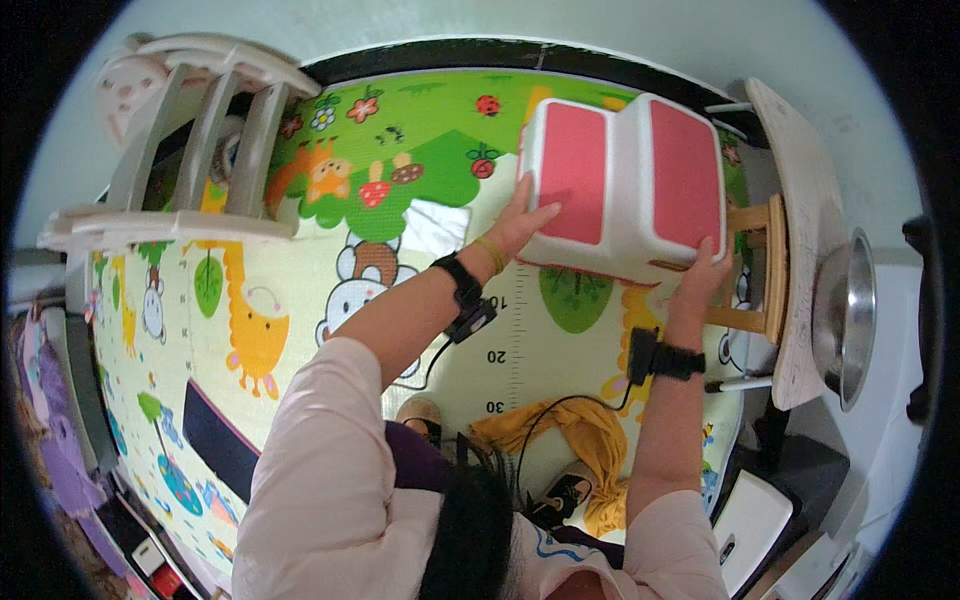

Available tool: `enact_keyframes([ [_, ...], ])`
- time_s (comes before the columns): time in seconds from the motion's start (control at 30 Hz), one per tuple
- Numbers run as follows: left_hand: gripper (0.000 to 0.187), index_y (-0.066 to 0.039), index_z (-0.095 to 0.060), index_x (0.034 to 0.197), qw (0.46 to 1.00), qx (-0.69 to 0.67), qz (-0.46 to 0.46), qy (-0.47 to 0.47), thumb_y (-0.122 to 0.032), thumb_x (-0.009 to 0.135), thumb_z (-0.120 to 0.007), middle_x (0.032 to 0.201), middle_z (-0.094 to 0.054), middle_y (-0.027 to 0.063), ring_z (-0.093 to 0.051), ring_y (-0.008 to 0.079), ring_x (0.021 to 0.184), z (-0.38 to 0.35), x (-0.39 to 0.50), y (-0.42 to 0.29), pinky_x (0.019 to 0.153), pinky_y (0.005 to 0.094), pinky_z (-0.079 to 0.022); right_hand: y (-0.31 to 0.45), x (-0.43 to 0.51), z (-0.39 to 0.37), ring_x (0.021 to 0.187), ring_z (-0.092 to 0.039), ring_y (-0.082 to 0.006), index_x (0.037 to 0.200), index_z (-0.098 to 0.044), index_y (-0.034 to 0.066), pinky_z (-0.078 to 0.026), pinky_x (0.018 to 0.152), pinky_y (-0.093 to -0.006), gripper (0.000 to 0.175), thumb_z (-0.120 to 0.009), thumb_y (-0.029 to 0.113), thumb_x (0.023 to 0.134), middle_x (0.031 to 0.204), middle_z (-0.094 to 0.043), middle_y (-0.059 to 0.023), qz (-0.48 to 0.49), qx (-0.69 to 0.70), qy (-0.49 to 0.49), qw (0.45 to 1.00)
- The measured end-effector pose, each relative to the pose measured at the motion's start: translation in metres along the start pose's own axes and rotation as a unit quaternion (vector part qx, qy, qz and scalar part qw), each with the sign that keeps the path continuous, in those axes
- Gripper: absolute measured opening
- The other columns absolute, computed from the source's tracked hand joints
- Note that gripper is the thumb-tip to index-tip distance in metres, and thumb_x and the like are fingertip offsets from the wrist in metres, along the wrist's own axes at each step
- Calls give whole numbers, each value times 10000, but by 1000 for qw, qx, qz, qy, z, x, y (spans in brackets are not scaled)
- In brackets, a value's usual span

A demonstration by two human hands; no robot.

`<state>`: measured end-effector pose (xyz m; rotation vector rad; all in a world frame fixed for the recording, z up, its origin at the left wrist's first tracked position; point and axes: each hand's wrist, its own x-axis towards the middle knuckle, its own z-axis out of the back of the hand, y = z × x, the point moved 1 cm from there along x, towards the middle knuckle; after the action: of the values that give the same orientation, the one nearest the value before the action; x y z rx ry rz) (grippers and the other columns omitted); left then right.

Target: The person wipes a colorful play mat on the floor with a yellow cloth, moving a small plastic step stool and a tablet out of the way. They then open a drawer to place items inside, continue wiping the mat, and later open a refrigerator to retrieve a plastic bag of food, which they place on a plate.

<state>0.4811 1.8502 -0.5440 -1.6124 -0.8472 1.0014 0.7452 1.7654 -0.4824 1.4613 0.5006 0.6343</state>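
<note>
Between my two hands is a white two-step children's stool (626, 180) with pink tread pads, over the printed play mat near the wall. My left hand (517, 225) grips the lower step's side, its thumb spread on the pink pad. At the taller step's near right corner, my right hand (699, 281) has its fingers on the white edge. Whether the stool touches the mat I cannot tell. A folded white cloth (437, 226) lies on the mat just left of my left hand. Each wrist wears a black strap with a cabled device.
A beige plastic rack (202, 150) stands at the upper left. Right of the stool are a wooden stool (757, 270), a wooden board (802, 247) and a metal bowl (846, 319). A yellow cloth (585, 431) lies by my feet, and a dark mat (219, 435) lies left.
</note>
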Motion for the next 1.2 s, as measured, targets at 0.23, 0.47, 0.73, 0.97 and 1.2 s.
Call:
enact_keyframes([
  [0.23,691,27,-260,1384,987,149,29,-61,-278,864,-597,1339,-406,199,-492,246,1134,78,-11,72,927,309,-413,-21,-73,74,1238,-381,-316,1379,-247,-14,-299,1025,-395,630,-556,162,860,1348,-380,-214,158,-300,201,919],
  [0.47,438,5,-510,1185,909,402,25,-110,-270,847,-558,1181,-528,230,-508,348,1103,134,-99,87,953,367,-401,-61,-243,143,901,-526,-366,1098,-517,65,-441,764,-458,376,-591,117,733,987,-529,-179,164,-474,655,565],
  [0.73,367,-26,-550,1130,913,406,-21,-21,-231,827,-575,1156,-552,182,-517,343,1080,89,-133,73,935,372,-413,-118,-203,95,712,-554,-339,823,-566,7,-458,654,-397,130,-554,44,700,764,-571,-186,-22,-387,501,774],
  [0.97,641,-136,-431,1295,769,634,11,-85,-261,715,-672,1365,-340,225,-353,387,1246,109,-126,62,999,463,-344,-103,-204,0,667,-492,-91,779,-539,4,-424,594,-240,27,-537,-15,760,698,-545,-24,-136,-238,439,856],
  [1.2,567,-150,-463,1270,691,719,-52,49,-161,724,-615,1327,-391,178,-432,332,1165,159,-103,68,902,458,-418,-72,-214,-27,729,-586,-264,886,-566,-5,-467,659,-320,101,-552,31,793,797,-598,-137,-84,-177,415,889],
])
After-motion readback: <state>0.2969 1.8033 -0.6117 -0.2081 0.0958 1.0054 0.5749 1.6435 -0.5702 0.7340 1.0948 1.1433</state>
